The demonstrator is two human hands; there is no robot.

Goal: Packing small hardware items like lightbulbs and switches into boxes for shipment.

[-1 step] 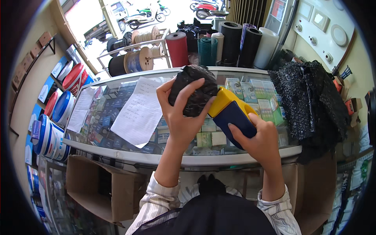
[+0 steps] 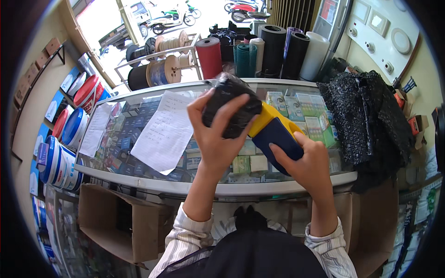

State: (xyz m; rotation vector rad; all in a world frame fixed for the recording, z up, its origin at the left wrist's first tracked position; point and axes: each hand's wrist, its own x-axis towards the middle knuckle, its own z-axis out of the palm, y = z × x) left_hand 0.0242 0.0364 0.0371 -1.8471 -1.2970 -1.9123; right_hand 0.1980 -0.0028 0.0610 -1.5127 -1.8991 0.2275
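Above the glass counter, my left hand (image 2: 218,132) grips a package wrapped in black plastic (image 2: 234,104), fingers spread around its near side. My right hand (image 2: 303,160) is closed around a yellow and navy handheld tool (image 2: 279,141) that looks like a tape dispenser. The yellow end of this dispenser meets the right side of the package, close to my left fingertips. Whether any tape runs between the two cannot be made out. The package's upper left edge is blurred.
Small boxes fill the glass display counter (image 2: 222,189), with written paper sheets (image 2: 163,134) on top at left. Black bubble wrap (image 2: 366,120) is heaped at right. Rolls and cable spools (image 2: 163,69) stand beyond; a cardboard box (image 2: 144,231) sits below, near left.
The black package has tilted and shifted slightly to the right with my left hand. The dispenser in my right hand has barely moved.
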